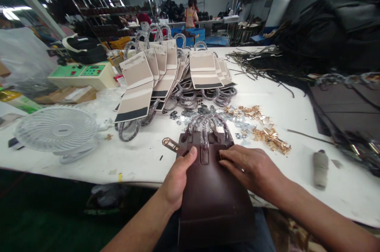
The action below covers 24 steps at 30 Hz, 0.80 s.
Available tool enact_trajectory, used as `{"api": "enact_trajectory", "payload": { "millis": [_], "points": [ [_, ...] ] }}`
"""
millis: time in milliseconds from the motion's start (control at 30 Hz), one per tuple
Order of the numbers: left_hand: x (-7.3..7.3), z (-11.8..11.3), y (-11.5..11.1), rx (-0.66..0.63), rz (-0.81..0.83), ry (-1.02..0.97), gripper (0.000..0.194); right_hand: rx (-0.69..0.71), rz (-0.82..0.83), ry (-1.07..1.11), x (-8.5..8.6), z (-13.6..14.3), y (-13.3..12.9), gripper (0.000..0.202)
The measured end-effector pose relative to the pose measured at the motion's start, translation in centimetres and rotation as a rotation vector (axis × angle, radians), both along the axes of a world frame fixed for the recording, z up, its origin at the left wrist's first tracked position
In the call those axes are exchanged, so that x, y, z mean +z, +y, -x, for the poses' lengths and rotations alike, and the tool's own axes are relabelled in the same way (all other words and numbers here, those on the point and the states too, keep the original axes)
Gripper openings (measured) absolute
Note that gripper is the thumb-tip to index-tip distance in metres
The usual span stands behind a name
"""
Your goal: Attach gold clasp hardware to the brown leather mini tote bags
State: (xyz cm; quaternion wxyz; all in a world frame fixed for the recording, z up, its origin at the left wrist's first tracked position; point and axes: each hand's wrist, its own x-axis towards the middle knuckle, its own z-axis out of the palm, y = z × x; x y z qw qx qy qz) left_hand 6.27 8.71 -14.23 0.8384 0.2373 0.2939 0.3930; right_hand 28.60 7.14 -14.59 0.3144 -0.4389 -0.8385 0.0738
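Observation:
A dark brown leather handbag panel (213,196) leans from my lap against the table edge, its handles (204,123) wrapped in clear plastic film. My left hand (179,177) grips its left side, thumb on the front face. A short strap with a gold-coloured metal plate (172,144) sticks out beside that thumb. My right hand (251,165) is closed in a pinch at the panel's upper right. A small gold-coloured metal fitting (220,156) shows at its fingertips, mostly hidden by them.
Beige panels (136,82) with film-wrapped handles are stacked behind. Gold-coloured metal fittings (271,139) and small silver plates (192,113) lie scattered on the white table (297,180). A white fan (59,129) stands left; a grey wrapped cylinder (320,169) and dark straps (267,64) are right.

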Motion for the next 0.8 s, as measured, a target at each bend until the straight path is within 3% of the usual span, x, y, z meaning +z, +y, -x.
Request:
{"api": "enact_trajectory", "payload": {
  "millis": [133, 367, 800],
  "points": [
    [-0.2, -0.1, -0.3, 0.007, 0.016, 0.014, 0.047, -0.052, -0.039, -0.031, -0.6, 0.4, -0.4, 0.017],
    [-0.5, 0.0, -0.8, 0.001, 0.003, 0.048, 0.05, -0.136, 0.086, 0.018, -0.8, 0.9, -0.8, 0.014],
    [-0.8, -0.1, -1.4, -0.005, -0.027, 0.102, 0.052, -0.058, 0.189, -0.133, -0.5, 0.9, -1.4, 0.018]
  ]
}}
